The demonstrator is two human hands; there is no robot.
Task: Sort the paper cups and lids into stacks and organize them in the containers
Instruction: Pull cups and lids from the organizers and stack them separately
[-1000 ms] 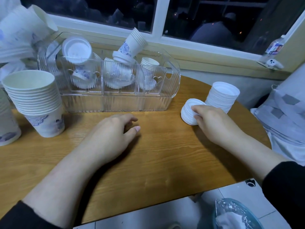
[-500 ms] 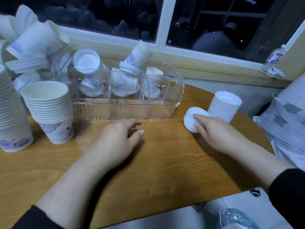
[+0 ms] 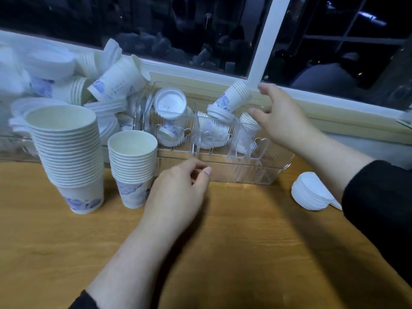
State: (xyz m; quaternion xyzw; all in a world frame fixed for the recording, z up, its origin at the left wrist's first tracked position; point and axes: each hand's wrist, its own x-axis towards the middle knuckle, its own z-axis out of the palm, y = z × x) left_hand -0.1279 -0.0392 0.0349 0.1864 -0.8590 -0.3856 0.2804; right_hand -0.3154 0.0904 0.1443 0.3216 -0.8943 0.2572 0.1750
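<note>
Sorting half done: cup stacks [image 3: 66, 152] stand outside, clear container [image 3: 223, 170] holds a jumble.
Right hand [image 3: 281, 117] spread open, left hand [image 3: 178, 197] loosely curled, seemingly holding nothing.

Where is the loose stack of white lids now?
The stack of lids lies on the wooden table, far right, beside the clear container and under the right forearm.

Over the wooden tabletop [image 3: 245, 230], the right hand [image 3: 281, 117] reaches with spread fingers [image 3: 264, 89] toward the tilted cup stack [image 3: 234, 97] in the clear container [image 3: 256, 172]. The left hand [image 3: 178, 195] rests beside two upright cup stacks [image 3: 131, 168], holding nothing. A lid stack [image 3: 310, 190] lies to the right.
</note>
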